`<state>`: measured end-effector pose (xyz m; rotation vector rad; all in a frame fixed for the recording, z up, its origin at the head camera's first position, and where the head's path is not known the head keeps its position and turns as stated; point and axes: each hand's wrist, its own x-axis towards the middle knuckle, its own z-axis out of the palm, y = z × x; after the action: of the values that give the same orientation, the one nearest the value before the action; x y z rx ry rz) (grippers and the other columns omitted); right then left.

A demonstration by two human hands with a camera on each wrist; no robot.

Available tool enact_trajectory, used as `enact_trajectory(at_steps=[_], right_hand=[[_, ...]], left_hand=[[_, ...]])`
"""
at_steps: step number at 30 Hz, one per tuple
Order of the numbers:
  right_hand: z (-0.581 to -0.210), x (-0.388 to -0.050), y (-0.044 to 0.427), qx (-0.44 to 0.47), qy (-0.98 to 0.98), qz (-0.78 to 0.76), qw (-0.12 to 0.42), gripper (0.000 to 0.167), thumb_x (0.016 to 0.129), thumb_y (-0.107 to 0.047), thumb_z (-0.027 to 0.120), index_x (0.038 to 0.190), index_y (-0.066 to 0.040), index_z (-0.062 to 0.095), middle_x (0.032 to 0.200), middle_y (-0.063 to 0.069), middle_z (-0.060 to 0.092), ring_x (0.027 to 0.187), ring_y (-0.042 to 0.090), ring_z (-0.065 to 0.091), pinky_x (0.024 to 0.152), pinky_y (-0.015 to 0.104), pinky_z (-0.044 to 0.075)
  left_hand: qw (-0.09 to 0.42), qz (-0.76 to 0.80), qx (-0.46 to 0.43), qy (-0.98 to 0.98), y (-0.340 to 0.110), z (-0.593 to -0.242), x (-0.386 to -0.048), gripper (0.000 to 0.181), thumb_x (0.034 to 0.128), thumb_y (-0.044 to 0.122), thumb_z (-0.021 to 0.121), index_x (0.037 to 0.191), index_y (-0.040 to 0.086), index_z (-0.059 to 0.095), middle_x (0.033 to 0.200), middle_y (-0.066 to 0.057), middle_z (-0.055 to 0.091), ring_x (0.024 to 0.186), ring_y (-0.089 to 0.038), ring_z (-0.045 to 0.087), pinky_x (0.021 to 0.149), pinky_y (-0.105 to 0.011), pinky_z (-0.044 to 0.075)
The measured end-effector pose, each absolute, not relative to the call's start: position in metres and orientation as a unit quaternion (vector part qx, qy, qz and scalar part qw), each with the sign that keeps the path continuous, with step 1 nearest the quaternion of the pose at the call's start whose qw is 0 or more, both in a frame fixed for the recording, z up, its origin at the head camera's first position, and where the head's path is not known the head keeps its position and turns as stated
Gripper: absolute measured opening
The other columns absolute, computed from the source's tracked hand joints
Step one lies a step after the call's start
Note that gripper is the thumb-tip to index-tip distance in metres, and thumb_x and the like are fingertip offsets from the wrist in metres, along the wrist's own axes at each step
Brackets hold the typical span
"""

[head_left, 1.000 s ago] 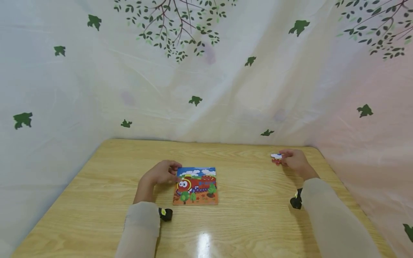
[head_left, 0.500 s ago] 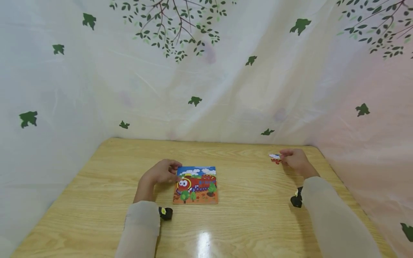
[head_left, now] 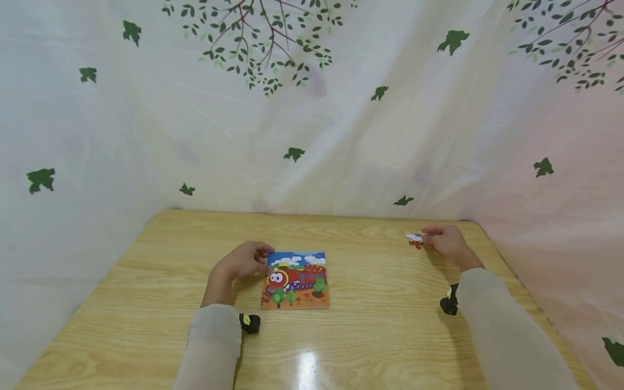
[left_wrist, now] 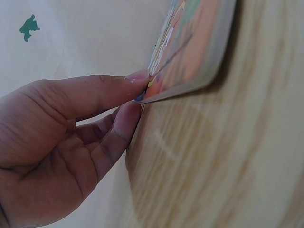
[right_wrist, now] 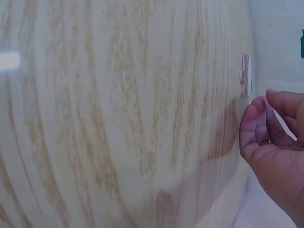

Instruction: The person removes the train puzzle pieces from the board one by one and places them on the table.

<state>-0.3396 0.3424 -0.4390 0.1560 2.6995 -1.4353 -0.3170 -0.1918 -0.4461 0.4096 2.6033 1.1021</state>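
Note:
A square jigsaw puzzle (head_left: 295,280) with a smiling red train picture lies flat on the table. My left hand (head_left: 247,260) is at its left edge; in the left wrist view that hand (left_wrist: 71,137) pinches the puzzle board (left_wrist: 190,61), thumb on the top face and a finger against the edge. At the back right, a small jigsaw piece (head_left: 415,241) in white, blue and red lies on the table. My right hand (head_left: 446,244) is just right of it, partly overlapping it. In the right wrist view the loosely bent fingers (right_wrist: 249,126) appear just apart from the piece (right_wrist: 245,76).
The wood-grain table (head_left: 370,325) ends at a white cloth backdrop (head_left: 341,124) printed with leaves and branches, close behind the jigsaw piece. Cloth also hangs along both sides. A black wrist camera (head_left: 250,323) sits at the left cuff, another black camera (head_left: 449,301) at the right.
The jigsaw piece has shifted slightly left, out from under my right hand's fingers. My left hand and the train puzzle stay in place.

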Motion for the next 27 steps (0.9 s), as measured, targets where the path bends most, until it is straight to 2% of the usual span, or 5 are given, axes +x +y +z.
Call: enact_trajectory(at_steps=[9,13,17,23,27], right_hand=[[-0.428,-0.339,0.34,0.009,0.886,-0.461,0.043,0.041,0.103,-0.006,0.056,0.138,0.016,0.051,0.124,0.027,0.06,0.09,0.017,0.059,0.078,0.03,0.055],[-0.421,-0.337,0.334,-0.018,0.896,-0.441,0.048,0.041,0.104,-0.008,0.055,0.138,0.016,0.051,0.129,0.031,0.059,0.101,0.028,0.065,0.087,0.04,0.056],[-0.413,-0.335,0.326,-0.049,0.903,-0.423,0.055,0.041,0.106,-0.011,0.053,0.139,0.014,0.051,0.133,0.034,0.057,0.114,0.04,0.062,0.094,0.05,0.053],[-0.405,-0.335,0.312,-0.104,0.92,-0.374,0.041,0.038,0.103,-0.011,0.057,0.133,0.012,0.057,0.125,0.032,0.063,0.108,0.043,0.065,0.086,0.047,0.055],[-0.404,-0.338,0.303,-0.133,0.929,-0.345,0.039,0.036,0.103,-0.014,0.061,0.13,0.01,0.061,0.12,0.028,0.066,0.091,0.035,0.068,0.075,0.042,0.055]], left_hand=[[0.139,0.387,0.137,0.901,-0.19,-0.444,-0.308,0.05,0.0862,0.01,0.083,0.132,0.002,0.064,0.114,-0.009,0.062,0.101,-0.023,0.057,0.094,-0.042,0.049],[0.138,0.384,0.135,0.903,-0.189,-0.445,-0.305,0.05,0.0866,0.011,0.083,0.132,0.002,0.064,0.114,-0.009,0.063,0.102,-0.024,0.058,0.094,-0.042,0.049],[0.137,0.385,0.133,0.903,-0.189,-0.445,-0.301,0.05,0.0866,0.011,0.083,0.132,0.002,0.064,0.115,-0.009,0.063,0.103,-0.024,0.058,0.094,-0.043,0.05],[0.134,0.381,0.128,0.906,-0.187,-0.446,-0.296,0.05,0.0868,0.011,0.083,0.132,0.004,0.065,0.115,-0.008,0.063,0.103,-0.023,0.058,0.095,-0.042,0.05],[0.134,0.385,0.12,0.905,-0.186,-0.445,-0.293,0.049,0.0871,0.011,0.082,0.132,0.004,0.065,0.115,-0.008,0.062,0.103,-0.023,0.058,0.095,-0.042,0.05]])
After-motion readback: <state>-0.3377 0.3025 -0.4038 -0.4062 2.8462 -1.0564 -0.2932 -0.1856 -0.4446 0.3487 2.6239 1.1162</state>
